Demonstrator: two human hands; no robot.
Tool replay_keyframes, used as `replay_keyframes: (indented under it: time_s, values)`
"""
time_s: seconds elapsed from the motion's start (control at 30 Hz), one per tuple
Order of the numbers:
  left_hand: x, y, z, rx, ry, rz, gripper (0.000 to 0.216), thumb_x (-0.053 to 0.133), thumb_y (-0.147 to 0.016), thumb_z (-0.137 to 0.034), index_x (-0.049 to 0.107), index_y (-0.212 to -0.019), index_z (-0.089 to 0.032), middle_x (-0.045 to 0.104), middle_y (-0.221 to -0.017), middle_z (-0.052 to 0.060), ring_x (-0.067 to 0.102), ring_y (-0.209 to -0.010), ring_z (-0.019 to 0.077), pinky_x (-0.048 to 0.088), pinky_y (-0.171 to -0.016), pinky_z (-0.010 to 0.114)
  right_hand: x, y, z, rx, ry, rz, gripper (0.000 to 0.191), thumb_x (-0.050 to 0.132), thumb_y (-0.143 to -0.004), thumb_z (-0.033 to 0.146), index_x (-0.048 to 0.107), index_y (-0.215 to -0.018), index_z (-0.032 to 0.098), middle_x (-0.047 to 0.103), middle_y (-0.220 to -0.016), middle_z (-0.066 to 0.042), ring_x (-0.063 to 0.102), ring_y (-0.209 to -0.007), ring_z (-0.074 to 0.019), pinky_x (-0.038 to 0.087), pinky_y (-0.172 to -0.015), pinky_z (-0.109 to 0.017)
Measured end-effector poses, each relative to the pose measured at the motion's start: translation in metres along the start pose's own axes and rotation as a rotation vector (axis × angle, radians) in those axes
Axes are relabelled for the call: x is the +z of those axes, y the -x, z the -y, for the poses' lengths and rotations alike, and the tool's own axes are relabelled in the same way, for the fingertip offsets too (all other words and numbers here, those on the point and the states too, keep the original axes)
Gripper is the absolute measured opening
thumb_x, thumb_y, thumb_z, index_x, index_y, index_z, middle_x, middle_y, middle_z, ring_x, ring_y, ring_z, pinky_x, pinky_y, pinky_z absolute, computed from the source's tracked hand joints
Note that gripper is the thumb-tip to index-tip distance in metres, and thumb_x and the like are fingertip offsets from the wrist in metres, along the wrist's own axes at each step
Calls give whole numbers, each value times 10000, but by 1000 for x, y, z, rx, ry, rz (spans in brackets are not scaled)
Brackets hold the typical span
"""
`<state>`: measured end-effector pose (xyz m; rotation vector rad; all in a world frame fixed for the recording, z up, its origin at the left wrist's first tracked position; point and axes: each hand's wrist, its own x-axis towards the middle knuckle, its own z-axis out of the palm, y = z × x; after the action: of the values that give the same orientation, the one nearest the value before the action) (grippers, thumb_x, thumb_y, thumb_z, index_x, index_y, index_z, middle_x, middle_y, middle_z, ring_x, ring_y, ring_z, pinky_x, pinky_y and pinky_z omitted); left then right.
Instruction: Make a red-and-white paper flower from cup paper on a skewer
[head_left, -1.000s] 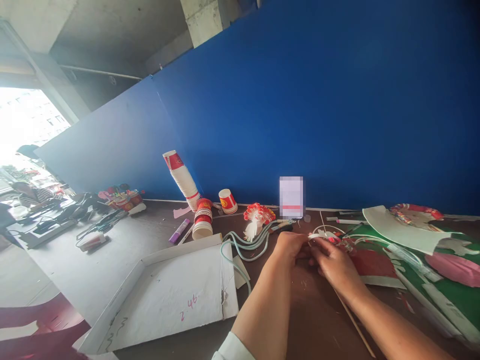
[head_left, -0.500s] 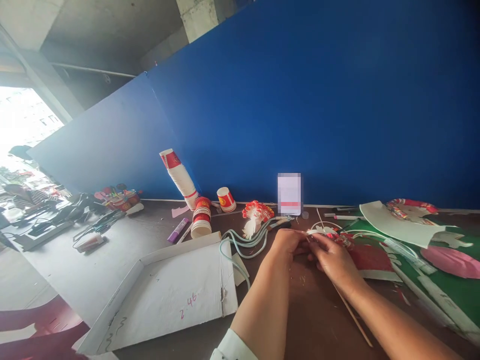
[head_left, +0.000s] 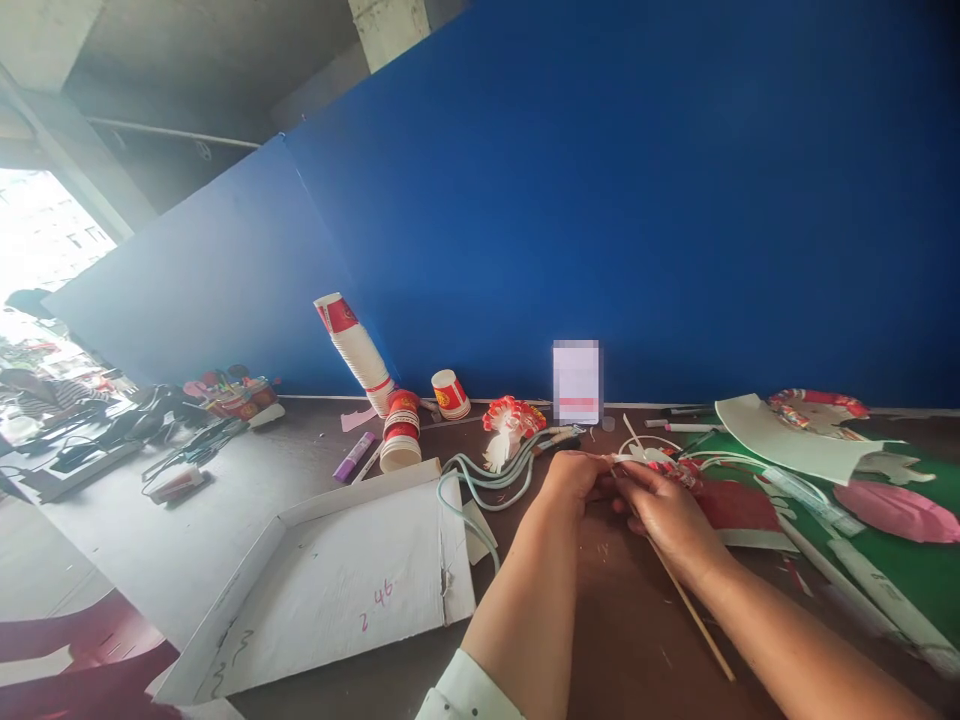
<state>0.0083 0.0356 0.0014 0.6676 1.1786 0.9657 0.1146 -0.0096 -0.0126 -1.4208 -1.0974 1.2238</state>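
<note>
My left hand [head_left: 574, 474] is closed, its fingertips pinched together over the brown table. Right against it, my right hand [head_left: 654, 502] is also closed, thumb and fingers meeting the left fingertips. A thin wooden stick [head_left: 694, 612] slants down from under the right hand's fingers toward the front. A small white strip [head_left: 621, 459] shows at the fingertips; most of what the left fingers grip is hidden. Just behind the right hand lies a red-and-white cut paper piece [head_left: 679, 468]. A red-and-white paper-cup flower [head_left: 512, 425] lies left of the hands, near a pale cable [head_left: 480, 482].
A shallow white box lid [head_left: 341, 590] lies at left. Behind it stand stacked paper cups [head_left: 360, 355], a single cup [head_left: 450, 394] and a purple glue stick [head_left: 354, 457]. On the right are white card [head_left: 795, 445] and a pink piece [head_left: 896, 510]. A blue partition [head_left: 637, 200] rises behind.
Both hands stay together at nearly the same spot. The wooden stick has shifted slightly left, and more of its upper part shows beside the right fingers. The view has moved a little.
</note>
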Motion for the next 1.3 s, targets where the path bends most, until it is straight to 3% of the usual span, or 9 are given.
replay_keyframes:
  time_s: [0.5,0.83,1.07,1.3]
  values:
    - [-5,7,-6,-44,6,97,42,681,-759,-82,672,-718,-73,634,-679,47,577,-548,97,526,-624,242,-1,-2,-3,-9,6,-25,429,590,-732,362,698,-1133,258,652,-665,-28,607,-587,-187,366,-419,-250]
    - [-13,3,-5,-52,11,264,129,572,-864,-134,676,-839,-63,674,-781,106,638,-643,128,539,-678,252,-2,-2,-4,43,-37,-60,544,592,-730,326,646,-1258,207,609,-605,-4,532,-554,-152,327,-416,-223]
    - [-15,3,-4,-39,21,256,96,593,-839,-106,676,-829,-57,680,-807,113,656,-683,139,542,-739,270,-2,0,2,59,-1,-67,515,589,-740,314,664,-1238,208,589,-570,-5,548,-568,-160,349,-427,-225]
    - [-12,3,-2,-8,-1,228,105,598,-831,-104,693,-824,-59,687,-757,97,644,-642,124,546,-690,237,-4,-2,1,69,11,-47,516,560,-776,308,634,-1274,192,558,-533,2,466,-487,-136,306,-415,-230]
